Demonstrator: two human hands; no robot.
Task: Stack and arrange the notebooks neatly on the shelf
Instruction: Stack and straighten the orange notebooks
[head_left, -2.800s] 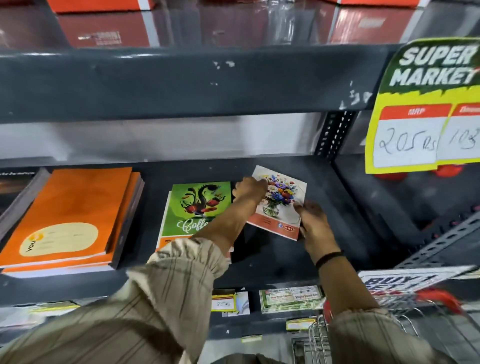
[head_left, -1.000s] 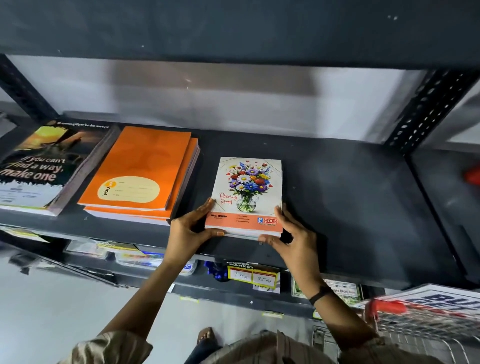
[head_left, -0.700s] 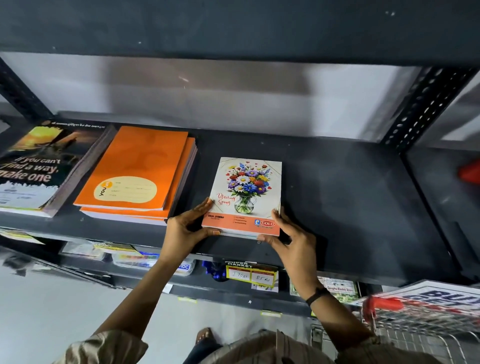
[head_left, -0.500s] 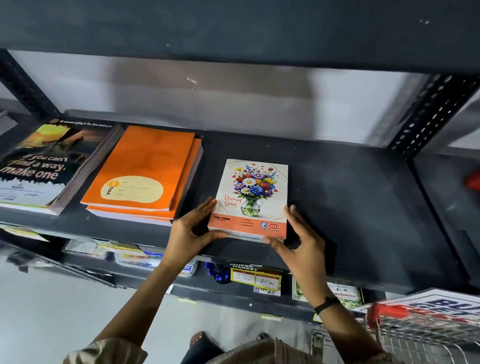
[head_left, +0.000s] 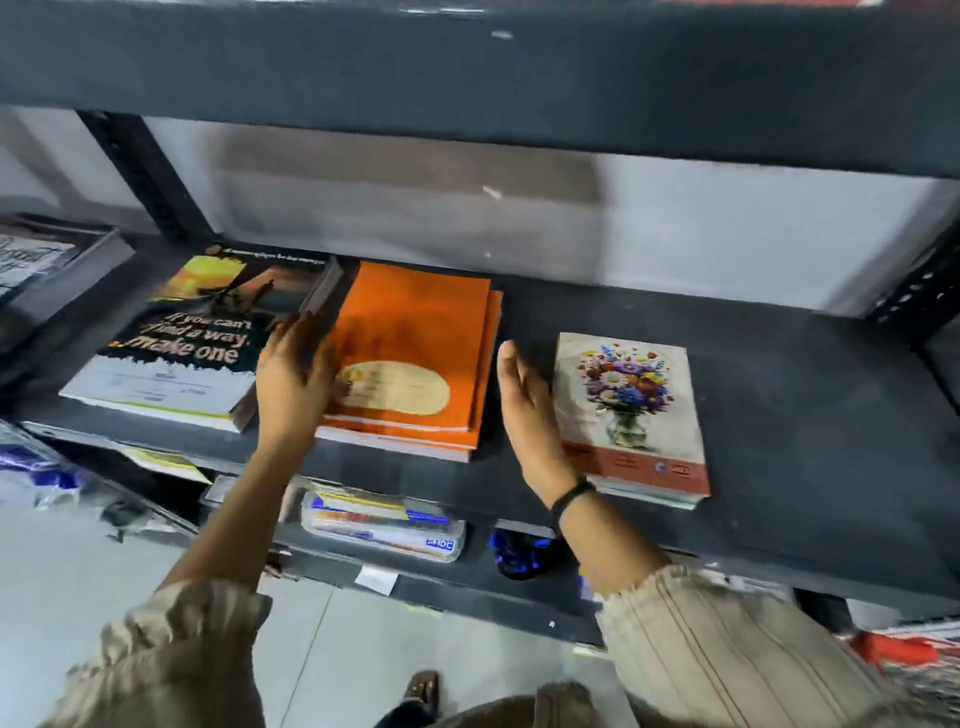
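Both hands have come off the floral notebook stack (head_left: 631, 410) and shifted left to the orange notebook stack (head_left: 415, 358). Floral stack now sits free on the shelf (head_left: 805, 415), squared up near the front edge, nobody touching it.

Left hand (head_left: 293, 379) is open, fingers spread, pressed along the left edge of the orange stack, in the gap beside the dark "make one" notebook stack (head_left: 187, 338). Right hand (head_left: 524, 410) is open and flat, palm facing left, hovering between the orange and floral stacks, apart from both as far as we can tell. Neither hand has hold of anything.

Our read: floral stack is done, orange stack is next. Its top book sits skewed left of the ones below, right edges stepped, so it needs squaring. We'd expect both palms to close on its sides. Frame is motion-blurred, so exact left-hand contact is uncertain.
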